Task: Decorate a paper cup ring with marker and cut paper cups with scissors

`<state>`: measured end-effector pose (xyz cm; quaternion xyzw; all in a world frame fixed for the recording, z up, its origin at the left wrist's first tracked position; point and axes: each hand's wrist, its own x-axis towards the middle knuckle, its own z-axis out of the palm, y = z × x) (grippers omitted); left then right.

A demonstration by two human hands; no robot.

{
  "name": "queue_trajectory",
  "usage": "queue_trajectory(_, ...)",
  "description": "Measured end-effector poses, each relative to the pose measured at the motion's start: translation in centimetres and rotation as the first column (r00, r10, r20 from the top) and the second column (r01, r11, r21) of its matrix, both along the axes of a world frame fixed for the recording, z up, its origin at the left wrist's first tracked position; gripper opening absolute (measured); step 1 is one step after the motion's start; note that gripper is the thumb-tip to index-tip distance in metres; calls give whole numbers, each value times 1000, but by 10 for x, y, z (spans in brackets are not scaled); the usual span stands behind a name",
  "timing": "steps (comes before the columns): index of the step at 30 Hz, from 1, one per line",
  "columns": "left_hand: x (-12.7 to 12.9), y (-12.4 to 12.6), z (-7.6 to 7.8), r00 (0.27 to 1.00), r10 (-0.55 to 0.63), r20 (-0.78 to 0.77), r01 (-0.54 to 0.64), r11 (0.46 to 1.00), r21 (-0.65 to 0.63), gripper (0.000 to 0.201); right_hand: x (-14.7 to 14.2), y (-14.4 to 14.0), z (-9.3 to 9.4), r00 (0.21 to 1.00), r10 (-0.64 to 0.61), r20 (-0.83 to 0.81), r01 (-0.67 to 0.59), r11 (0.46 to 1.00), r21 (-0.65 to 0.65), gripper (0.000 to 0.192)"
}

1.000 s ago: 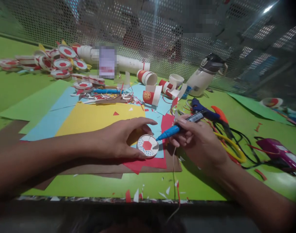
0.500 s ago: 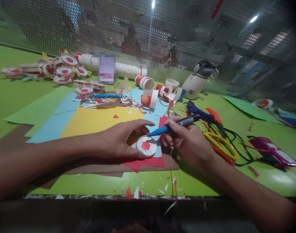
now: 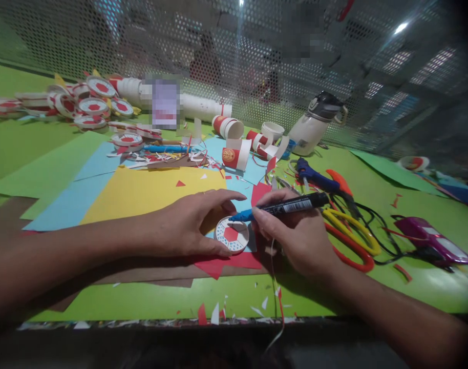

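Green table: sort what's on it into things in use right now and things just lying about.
In use:
- blue-tipped marker, in the right hand
- round disc with a red hexagon, left hand curled around it

Apparently just lying about:
- bottle with dark lid
- purple device
- tipped paper cup

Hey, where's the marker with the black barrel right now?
In the head view, the marker is just right of centre, held in the right hand, its blue tip over the white disc within the curve of the left hand.
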<state>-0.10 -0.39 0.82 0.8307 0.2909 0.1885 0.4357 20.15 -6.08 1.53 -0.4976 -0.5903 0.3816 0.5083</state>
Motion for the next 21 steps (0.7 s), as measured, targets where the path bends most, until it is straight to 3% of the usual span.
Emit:
queue_trajectory(12, -1, 1, -4, 1000, -7, 14, 7, 1000, -23, 85, -2, -4, 1, 999, 34, 39, -35, 999, 37, 4)
queue_trajectory(21, -1, 4, -6, 999, -31, -15, 32, 998, 56, 85, -2, -3, 1, 996, 48, 81, -52, 998, 47, 5)
